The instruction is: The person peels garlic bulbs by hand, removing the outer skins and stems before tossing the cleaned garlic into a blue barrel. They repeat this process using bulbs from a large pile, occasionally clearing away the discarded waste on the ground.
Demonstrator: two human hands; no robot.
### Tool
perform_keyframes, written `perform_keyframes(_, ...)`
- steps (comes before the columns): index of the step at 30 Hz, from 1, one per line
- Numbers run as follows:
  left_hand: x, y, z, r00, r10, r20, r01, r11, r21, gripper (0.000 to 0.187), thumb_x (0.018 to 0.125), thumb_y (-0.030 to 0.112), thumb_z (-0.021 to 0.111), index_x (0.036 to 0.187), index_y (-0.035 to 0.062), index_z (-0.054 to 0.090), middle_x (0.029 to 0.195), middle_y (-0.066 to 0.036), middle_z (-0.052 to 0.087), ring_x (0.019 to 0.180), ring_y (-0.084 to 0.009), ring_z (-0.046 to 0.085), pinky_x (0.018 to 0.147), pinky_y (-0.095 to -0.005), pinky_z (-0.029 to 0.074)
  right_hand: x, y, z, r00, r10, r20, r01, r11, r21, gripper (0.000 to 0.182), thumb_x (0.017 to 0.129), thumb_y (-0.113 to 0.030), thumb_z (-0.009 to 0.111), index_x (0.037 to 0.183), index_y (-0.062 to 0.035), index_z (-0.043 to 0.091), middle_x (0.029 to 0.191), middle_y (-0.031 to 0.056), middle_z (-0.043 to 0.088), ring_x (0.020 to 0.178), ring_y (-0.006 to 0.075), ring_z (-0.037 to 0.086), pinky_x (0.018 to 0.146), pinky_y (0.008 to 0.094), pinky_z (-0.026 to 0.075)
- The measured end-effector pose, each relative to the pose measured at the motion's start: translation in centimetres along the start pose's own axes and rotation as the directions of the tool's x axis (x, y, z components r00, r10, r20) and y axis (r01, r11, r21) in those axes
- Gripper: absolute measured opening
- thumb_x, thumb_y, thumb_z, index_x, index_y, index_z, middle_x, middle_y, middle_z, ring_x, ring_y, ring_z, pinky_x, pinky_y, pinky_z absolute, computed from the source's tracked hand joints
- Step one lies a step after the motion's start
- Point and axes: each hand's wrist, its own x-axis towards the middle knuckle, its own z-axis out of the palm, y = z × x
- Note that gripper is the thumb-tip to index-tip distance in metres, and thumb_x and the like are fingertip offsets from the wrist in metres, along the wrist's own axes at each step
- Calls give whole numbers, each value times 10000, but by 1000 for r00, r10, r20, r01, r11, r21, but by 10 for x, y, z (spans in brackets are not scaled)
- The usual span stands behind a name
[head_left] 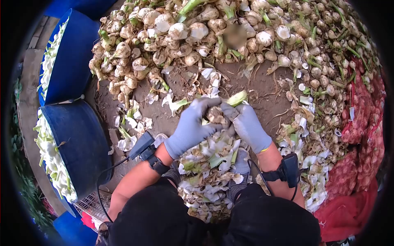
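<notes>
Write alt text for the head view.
A grey-gloved left hand holds a round, soil-stained bulb against the grey-gloved right hand, above white-and-green peelings; brown bulbs heap beyond, blue plastic tubs stand left, red mesh sacks right.

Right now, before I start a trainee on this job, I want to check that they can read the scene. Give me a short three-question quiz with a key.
1. What does the left hand hold?
a) a knife
b) a bulb
c) a bucket
2. True or false: the blue tubs are on the person's left.
3. Fill in: between the shoes lies a heap of ____.

Key: 1 b; 2 true; 3 peelings.
</notes>
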Motion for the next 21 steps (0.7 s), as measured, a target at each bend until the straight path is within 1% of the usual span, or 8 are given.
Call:
perform_keyframes(4,-4,-10,-4,988,-144,47,152,919,-365,606,742,141,814,1278,55,544,1116,-64,625,1007,-161,612,846,-290,503,-8,-7,1,999,-37,37,34,995,93,245,969,-173,532,1009,53,619,678,64,624,477,103,537,448,223,438)
perform_keyframes(10,-14,0,-11,931,-217,292,312,63,-948,535,965,221,553,1438,69,353,1309,-50,537,1076,-139,594,885,-303,516,-13,-16,7,1000,13,-15,-16,966,-260,229,929,-144,557,998,66,616,684,103,632,542,168,591,522,324,489)
perform_keyframes(12,-13,-1,-6,935,-243,259,285,79,-955,536,970,244,548,1438,69,355,1327,-46,520,1090,-143,590,885,-303,517,-8,0,8,677,-732,76,456,337,-824,224,912,-152,592,980,57,629,728,124,658,620,190,636,583,355,506)
perform_keyframes(14,-11,-1,-11,917,-260,302,300,-49,-953,605,936,197,612,1453,65,327,1358,-47,488,1105,-145,578,891,-297,513,0,8,11,650,-759,43,501,385,-775,202,905,-137,604,981,47,638,766,106,672,661,177,640,613,347,509)
perform_keyframes(16,-7,6,-18,945,-226,237,285,210,-935,660,902,136,648,1461,57,305,1348,-54,492,1088,-143,581,889,-294,510,6,7,13,620,-784,10,547,423,-723,181,899,-121,616,981,37,647,805,88,686,701,164,645,643,339,513)
perform_keyframes(17,-6,10,-20,965,-180,190,253,456,-853,721,869,76,683,1469,49,283,1338,-61,497,1072,-140,584,887,-291,506,5,2,17,792,-610,-28,552,734,-395,182,895,-102,622,1001,44,645,841,80,689,720,144,633,654,322,510)
perform_keyframes(18,-8,15,-18,970,-199,143,221,458,-861,848,794,-39,717,1485,30,232,1265,-76,546,1059,-140,577,901,-300,488,3,-3,18,914,-405,31,406,914,-5,187,891,-83,628,1021,51,642,877,71,692,740,123,621,665,306,506)
perform_keyframes(21,-11,15,-28,936,-297,187,327,540,-776,730,820,25,718,1427,21,312,1112,-80,623,884,-134,640,728,-257,527,1,-15,15,996,-53,69,50,998,43,190,896,-54,614,1040,66,646,892,57,680,740,90,593,662,278,503)
